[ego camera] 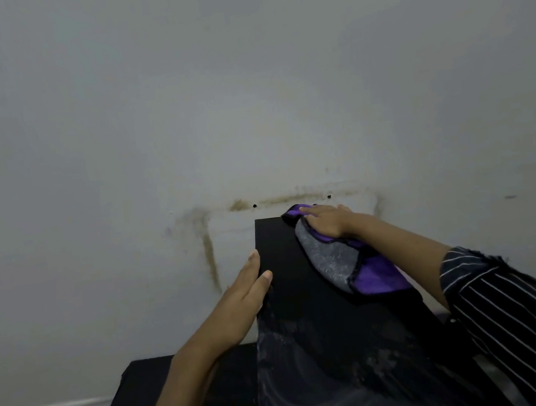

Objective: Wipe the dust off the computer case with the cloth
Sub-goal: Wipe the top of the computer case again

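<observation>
We were partway through the wipe, as far as the single head view let us judge. The computer case (309, 299) ran from the bottom centre of the frame up to its far edge just below the stained wall (247, 104), and its top panel told the story in two halves: the upper stretch, around and left of the cloth, looked evenly black, while the lower stretch near the bottom of the frame carried pale swirls and speckled grime, so that part seemed left to do. Our right hand (328, 224) lay flat at the far right corner of the case, fingers spread and pressing down on the cloth (344, 257) rather than clutching it; the purple-and-grey cloth trailed back under the wrist toward centre right. Our left hand (238, 302) rested along the case's left edge at mid frame, fingers straight and together, thumb on the top face, steadying and holding nothing. The case's sides and front were out of view, its right edge was hidden under the striped sleeve (523, 316), and the dim light probably hid some dust on the black panel.
</observation>
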